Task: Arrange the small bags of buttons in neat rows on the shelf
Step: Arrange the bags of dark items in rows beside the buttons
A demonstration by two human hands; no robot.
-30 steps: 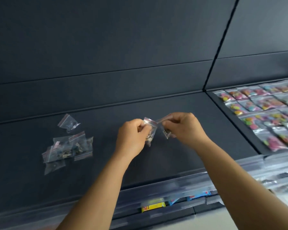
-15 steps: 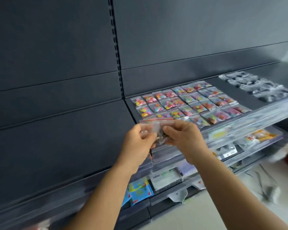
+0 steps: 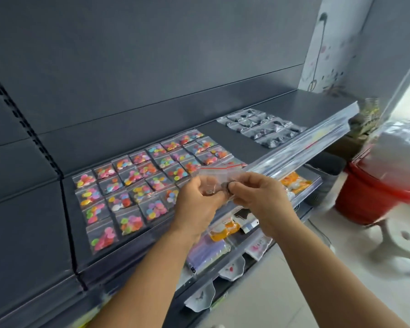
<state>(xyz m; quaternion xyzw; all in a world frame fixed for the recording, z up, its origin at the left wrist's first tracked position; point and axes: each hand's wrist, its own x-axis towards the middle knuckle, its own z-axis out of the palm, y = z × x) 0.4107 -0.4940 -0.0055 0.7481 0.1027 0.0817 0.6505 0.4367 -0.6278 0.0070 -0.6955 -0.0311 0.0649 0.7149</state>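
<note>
Both hands hold small clear bags of dark buttons (image 3: 219, 177) with red zip strips, raised in front of the shelf's front edge. My left hand (image 3: 197, 204) pinches them from the left, my right hand (image 3: 260, 197) from the right. On the dark grey shelf (image 3: 242, 140) behind them, bags of coloured buttons (image 3: 137, 185) lie in neat rows on the left. Bags of dark buttons (image 3: 262, 127) lie in rows further right. How many bags I hold is unclear.
A clear price strip (image 3: 301, 147) runs along the shelf's front edge. Lower shelves hold orange and purple packets (image 3: 220, 233). A red bucket (image 3: 369, 197) stands on the floor at the right. A slotted upright (image 3: 64, 200) divides the shelf bays at left.
The view has swung right along the shelf; the loose pile of bags at the left has left the view. Both hands still hold the small bags, which are now over the colourful rows.
</note>
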